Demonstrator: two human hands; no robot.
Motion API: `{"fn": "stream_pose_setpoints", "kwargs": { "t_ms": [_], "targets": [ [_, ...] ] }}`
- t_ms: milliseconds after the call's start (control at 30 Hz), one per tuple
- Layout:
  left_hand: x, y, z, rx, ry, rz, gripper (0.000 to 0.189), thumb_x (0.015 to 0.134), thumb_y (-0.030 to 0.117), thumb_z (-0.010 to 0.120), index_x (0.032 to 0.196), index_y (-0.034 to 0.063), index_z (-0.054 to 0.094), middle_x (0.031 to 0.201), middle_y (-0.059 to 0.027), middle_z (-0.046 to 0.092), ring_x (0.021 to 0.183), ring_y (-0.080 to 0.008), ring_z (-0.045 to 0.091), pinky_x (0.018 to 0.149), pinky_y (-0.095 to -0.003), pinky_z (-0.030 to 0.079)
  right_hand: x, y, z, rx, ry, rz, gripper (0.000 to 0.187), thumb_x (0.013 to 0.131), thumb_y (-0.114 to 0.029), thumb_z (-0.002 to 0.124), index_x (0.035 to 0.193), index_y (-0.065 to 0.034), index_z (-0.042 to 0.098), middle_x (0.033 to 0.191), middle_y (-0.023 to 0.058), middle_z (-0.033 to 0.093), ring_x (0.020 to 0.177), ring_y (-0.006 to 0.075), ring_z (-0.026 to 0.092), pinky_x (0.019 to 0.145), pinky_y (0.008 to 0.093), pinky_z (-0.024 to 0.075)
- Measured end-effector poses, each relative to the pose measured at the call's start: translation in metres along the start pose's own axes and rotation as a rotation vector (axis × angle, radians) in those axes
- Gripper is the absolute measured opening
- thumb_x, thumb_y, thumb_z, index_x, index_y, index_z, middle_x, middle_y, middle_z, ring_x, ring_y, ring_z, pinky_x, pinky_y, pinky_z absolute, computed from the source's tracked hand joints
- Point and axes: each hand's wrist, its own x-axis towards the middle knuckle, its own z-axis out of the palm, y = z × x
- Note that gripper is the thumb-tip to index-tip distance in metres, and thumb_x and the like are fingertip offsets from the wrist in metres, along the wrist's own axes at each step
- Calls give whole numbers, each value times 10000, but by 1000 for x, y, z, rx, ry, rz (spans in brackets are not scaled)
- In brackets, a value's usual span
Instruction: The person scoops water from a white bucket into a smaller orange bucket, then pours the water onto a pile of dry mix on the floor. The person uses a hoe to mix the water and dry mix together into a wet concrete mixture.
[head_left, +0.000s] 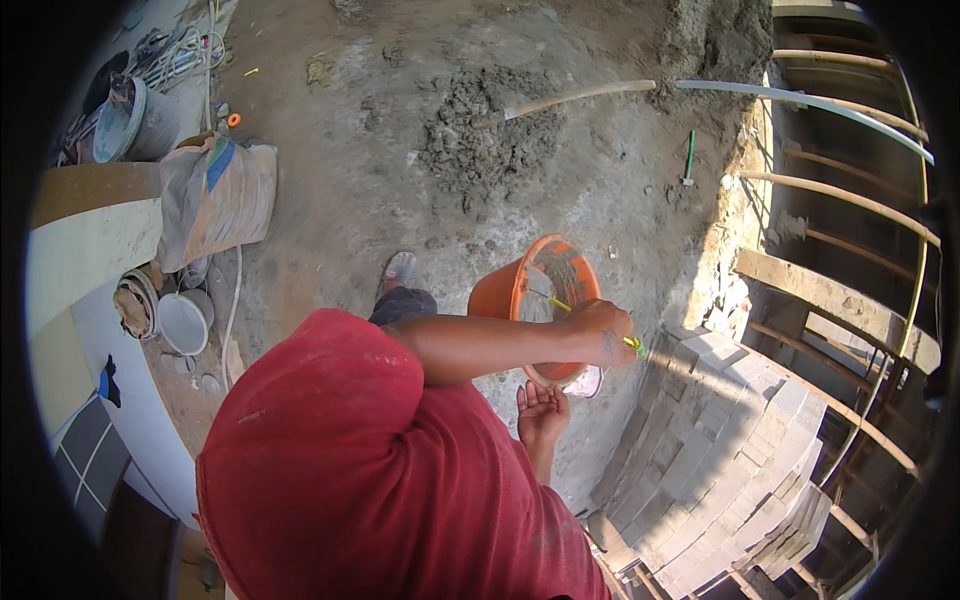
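My left hand (600, 330) is closed around the yellow handle (559, 304) of a tool with a thin metal shank, whose green-tipped end sticks out past the fist. The shank reaches into an orange plastic bucket (491, 292), smeared inside with grey mortar. The tool's far end cannot be made out clearly. My right hand (544, 412) is palm up with bent fingers, just below the bucket's near rim; whether it touches the rim is unclear. A pale round container (589, 382) shows partly behind the bucket. My left forearm covers part of the bucket.
Wet mortar (480, 135) lies ahead on the rough floor beside a wooden handle (585, 97). A green-handled tool (690, 157) lies farther right. Stacked pale blocks (705, 427) stand right, near a floor edge with bamboo poles (840, 199). Left are a sack (221, 195) and buckets (184, 322).
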Motion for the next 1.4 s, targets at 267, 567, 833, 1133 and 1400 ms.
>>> {"fn": "stream_pose_setpoints", "kwargs": {
  "t_ms": [267, 567, 833, 1133, 1400],
  "targets": [
    [72, -31, -46, 36, 266, -24, 433, 831, 414, 648, 675, 10, 663, 628, -199, 614, 639, -370, 631, 646, -475, 485, 42, -68, 93, 16, -63, -146, 205, 897, -255, 532, 922, -58, 583, 842, 81, 669, 821, 241, 669, 815, 391, 525],
    [112, -32, -62, 139, 246, -16, 359, 798, 411, 674, 745, 58, 717, 661, -163, 650, 652, -348, 655, 651, -456, 515, 81, -61, 129, -6, -90, -25, 203, 876, -235, 530, 955, -50, 552, 984, 107, 658, 994, 266, 641, 900, 450, 494],
    [53, -12, -1, 117, 169, 196, 376, 788, 376, 632, 658, 24, 642, 665, -189, 642, 647, -379, 649, 608, -477, 503, 76, -26, 62, -9, -138, 90, 357, 878, -285, 470, 1155, -81, 563, 1183, 80, 608, 1072, 243, 583, 952, 480, 415],
    [10, 1, 33, 8, -121, 119, 363, 765, 365, 634, 692, 11, 660, 655, -206, 630, 651, -386, 648, 611, -468, 508, 2, 2, -15, 11, 128, 134, 265, 873, -315, 500, 973, -73, 546, 1039, 111, 621, 1059, 269, 585, 931, 483, 435],
    [6, -13, 9, -47, -158, 24, 404, 735, 376, 634, 704, -25, 675, 689, -246, 640, 716, -406, 665, 667, -467, 528, -2, 1, -12, -36, 85, 127, 216, 894, -294, 504, 945, -90, 549, 969, 104, 657, 1003, 281, 621, 898, 463, 462]
  ]
}}
